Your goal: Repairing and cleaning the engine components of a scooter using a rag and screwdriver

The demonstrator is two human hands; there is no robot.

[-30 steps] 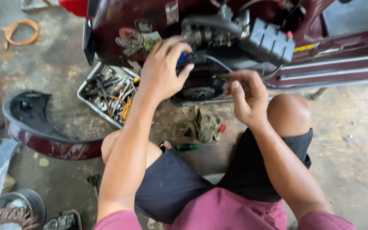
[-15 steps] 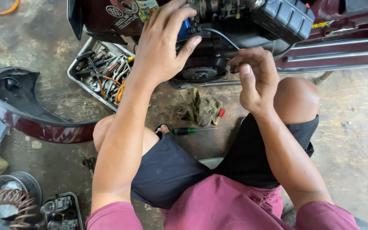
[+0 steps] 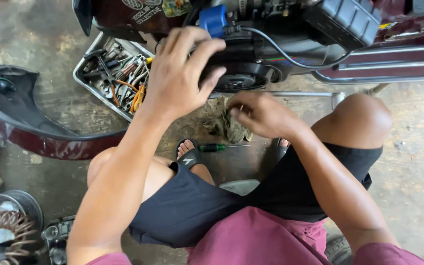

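Floor: stained concrete (image 3: 418, 162) of a workshop; I am crouched on it beside a maroon scooter (image 3: 408, 39).
Engine: the black housing (image 3: 251, 64) sits low in the scooter, right ahead of my knees.
Left hand (image 3: 180, 78): fingers spread and curled over the housing's near side, pressing on it; nothing held that I can see.
Right hand (image 3: 261, 114): just below the housing, fingers pinched shut on something too small to tell.
Cable: a black lead (image 3: 290, 54) runs from a blue part (image 3: 213, 19) across the housing.
Nearby: rag (image 3: 226, 122) and green screwdriver (image 3: 217, 147) by my foot; tool tray (image 3: 119, 78) left; loose maroon panel (image 3: 35, 132) further left.
Risk: I judge the pinched piece could drop into the rag, and my left wrist could snag the lead.
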